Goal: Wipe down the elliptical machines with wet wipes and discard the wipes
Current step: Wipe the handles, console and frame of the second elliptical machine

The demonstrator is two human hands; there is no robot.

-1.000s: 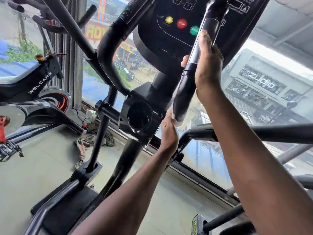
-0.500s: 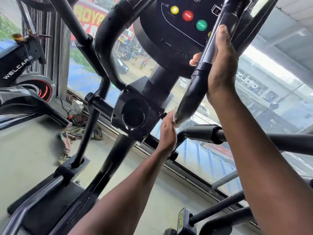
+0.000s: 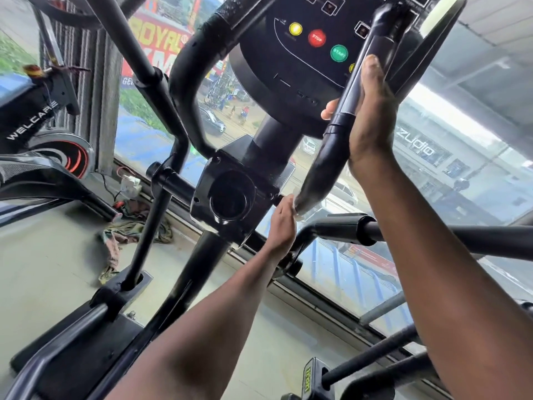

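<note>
Where the elliptical's right handlebar (image 3: 323, 166) slants down from in front of the console (image 3: 302, 53) toward the black pivot housing (image 3: 230, 197), its lower end shows a pale, glossy patch that may be the wet wipe (image 3: 298, 204), though the blur makes it impossible to be sure. Right against that patch sits the left hand (image 3: 281, 226), its fingers (image 3: 287, 204) drawn together at the bottom of the bar; whether they pinch a wipe I cannot tell. Higher up the same bar, the right hand (image 3: 372, 122) wraps around it, fingers clamped on the tube with the thumb (image 3: 328, 111) peeking out on the far side, just below the grip's upper section. Behind the bar, the console carries a yellow button (image 3: 295, 28), a red STOP button (image 3: 316, 38) and a green START button (image 3: 339, 53) in a slanting row. On the other side of the console curves the left handlebar (image 3: 187, 82), with a thinner moving arm (image 3: 155, 174) dropping to the base on the floor (image 3: 43, 255). A crumpled rag (image 3: 121, 235) lies on the floor near the window (image 3: 346, 269), beside a small white plug box (image 3: 129, 183). At the far left edge stands an exercise bike (image 3: 31, 116) marked WELCARE. Beyond the glass are a street with cars and shopfronts.
</note>
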